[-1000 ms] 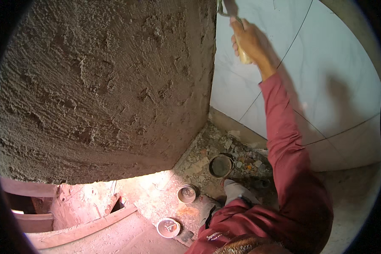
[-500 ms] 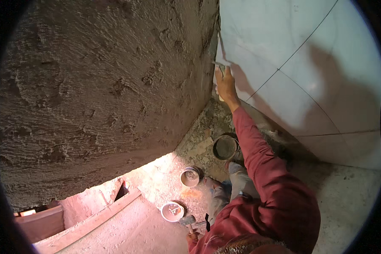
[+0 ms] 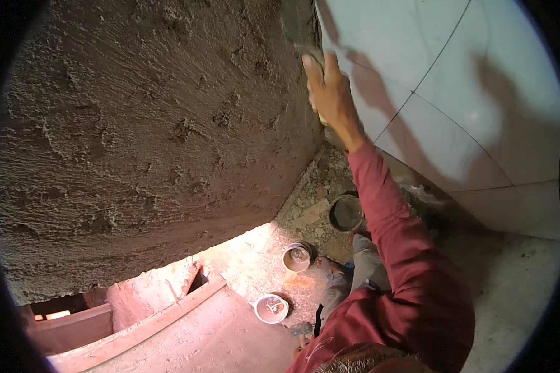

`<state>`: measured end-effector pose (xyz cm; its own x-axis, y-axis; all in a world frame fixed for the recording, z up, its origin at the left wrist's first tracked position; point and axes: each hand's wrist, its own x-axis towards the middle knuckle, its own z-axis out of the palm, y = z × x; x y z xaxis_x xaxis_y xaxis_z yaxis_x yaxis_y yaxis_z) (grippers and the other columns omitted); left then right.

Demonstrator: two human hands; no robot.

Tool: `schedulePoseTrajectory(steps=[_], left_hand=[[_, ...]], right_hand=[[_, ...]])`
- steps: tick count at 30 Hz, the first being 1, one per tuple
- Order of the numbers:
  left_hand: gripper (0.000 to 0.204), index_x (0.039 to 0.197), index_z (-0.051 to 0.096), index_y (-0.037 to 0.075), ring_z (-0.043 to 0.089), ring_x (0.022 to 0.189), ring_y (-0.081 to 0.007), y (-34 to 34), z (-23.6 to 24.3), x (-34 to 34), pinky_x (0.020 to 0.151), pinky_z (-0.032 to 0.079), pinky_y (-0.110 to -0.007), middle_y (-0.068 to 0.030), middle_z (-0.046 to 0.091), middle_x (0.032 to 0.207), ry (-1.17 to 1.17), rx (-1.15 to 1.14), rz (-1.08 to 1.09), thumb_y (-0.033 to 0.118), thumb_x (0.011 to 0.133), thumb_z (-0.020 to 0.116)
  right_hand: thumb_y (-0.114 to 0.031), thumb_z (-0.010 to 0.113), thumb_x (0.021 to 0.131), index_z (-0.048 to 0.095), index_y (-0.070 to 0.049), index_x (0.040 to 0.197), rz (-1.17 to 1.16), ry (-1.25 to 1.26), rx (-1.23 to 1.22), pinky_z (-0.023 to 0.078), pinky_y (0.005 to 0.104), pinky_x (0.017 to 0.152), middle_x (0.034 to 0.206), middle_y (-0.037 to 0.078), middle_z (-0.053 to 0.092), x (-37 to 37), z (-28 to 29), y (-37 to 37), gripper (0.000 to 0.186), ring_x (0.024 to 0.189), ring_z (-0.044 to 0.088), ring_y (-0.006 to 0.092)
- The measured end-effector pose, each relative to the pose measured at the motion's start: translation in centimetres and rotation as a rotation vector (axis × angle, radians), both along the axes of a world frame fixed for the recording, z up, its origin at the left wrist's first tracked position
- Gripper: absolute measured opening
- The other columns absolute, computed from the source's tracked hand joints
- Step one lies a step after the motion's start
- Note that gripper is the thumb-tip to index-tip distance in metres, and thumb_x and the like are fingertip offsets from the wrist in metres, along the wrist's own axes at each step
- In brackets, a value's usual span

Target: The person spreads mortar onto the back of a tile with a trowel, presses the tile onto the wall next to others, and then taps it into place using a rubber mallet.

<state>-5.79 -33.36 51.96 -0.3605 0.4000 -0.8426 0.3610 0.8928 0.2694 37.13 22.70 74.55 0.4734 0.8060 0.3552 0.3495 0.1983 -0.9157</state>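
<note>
My right hand reaches up into the corner, its fingers wrapped round the handle of a trowel. The trowel's grey blade lies against the edge of the rough, wet-looking plastered wall, right beside the white tiled wall. The handle's end shows under the palm. Low in view, my left hand is mostly hidden by my red sleeve. It grips a hammer, whose dark head and a short piece of handle are visible.
A black bucket stands on the rubble-strewn floor near my feet. Closer to the bright opening are a smaller bucket and a white bucket with things inside. A long pale ledge runs along the lower left.
My right hand has moved up, and the trowel blade has turned from the tile edge onto the plastered wall. The view has shifted slightly; my left hand with the hammer shows less.
</note>
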Motion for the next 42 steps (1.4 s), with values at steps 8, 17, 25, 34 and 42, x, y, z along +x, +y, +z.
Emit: schedulePoseTrajectory(steps=[8, 17, 25, 34, 42], left_hand=[[0.027, 0.107, 0.076, 0.009, 0.071, 0.086, -0.0325, -0.7, 0.8, -0.3, 0.079, 0.055, -0.042, -0.0167, 0.074, 0.093, -0.002, 0.005, -0.011, 0.016, 0.082, 0.069], [0.027, 0.107, 0.076, 0.009, 0.071, 0.086, -0.0320, -2.9, 1.4, -1.3, 0.079, 0.055, -0.042, -0.0164, 0.074, 0.093, 0.007, -0.007, 0.006, 0.017, 0.083, 0.069], [0.027, 0.107, 0.076, 0.009, 0.071, 0.086, -0.0315, -3.1, 1.9, -1.6, 0.079, 0.055, -0.042, -0.0162, 0.074, 0.093, -0.002, -0.007, 0.006, 0.018, 0.083, 0.069], [0.027, 0.108, 0.076, 0.008, 0.071, 0.086, -0.0311, -3.0, 2.0, -1.2, 0.080, 0.055, -0.042, -0.0159, 0.074, 0.093, -0.022, -0.014, 0.000, 0.018, 0.084, 0.069], [0.027, 0.108, 0.076, 0.008, 0.071, 0.086, -0.0306, -0.5, 0.4, -0.7, 0.080, 0.055, -0.042, -0.0156, 0.074, 0.093, -0.064, -0.018, -0.044, 0.019, 0.084, 0.069]], right_hand=[[-0.046, 0.055, 0.102, 0.048, -0.004, 0.112, -0.019, 0.322, -0.117, 0.044, 0.0329, 0.040, 0.063, 0.005, 0.051, -0.7, -1.9, 1.9, 0.044, 0.045, 0.052, 0.0147], [-0.054, 0.059, 0.099, 0.030, -0.004, 0.152, 0.002, 0.940, -0.600, 0.043, 0.0323, 0.038, 0.062, 0.004, 0.047, -2.7, -19.1, -5.0, 0.079, 0.043, 0.048, 0.0156], [-0.036, 0.057, 0.103, 0.050, 0.000, 0.129, -0.073, -0.109, -0.162, 0.051, 0.0500, 0.060, 0.093, 0.035, 0.064, -0.2, -0.1, -2.1, 0.045, 0.077, 0.064, 0.0515], [-0.044, 0.052, 0.104, 0.047, 0.002, 0.126, -0.137, -0.114, -0.245, 0.051, 0.0499, 0.066, 0.082, 0.027, 0.066, 2.5, -4.9, 0.5, 0.052, 0.076, 0.066, 0.0417], [-0.049, 0.053, 0.103, 0.038, -0.001, 0.143, 0.015, 0.233, -0.547, 0.044, 0.0404, 0.050, 0.068, 0.011, 0.055, 2.8, -27.5, -6.3, 0.065, 0.056, 0.054, 0.0255]])
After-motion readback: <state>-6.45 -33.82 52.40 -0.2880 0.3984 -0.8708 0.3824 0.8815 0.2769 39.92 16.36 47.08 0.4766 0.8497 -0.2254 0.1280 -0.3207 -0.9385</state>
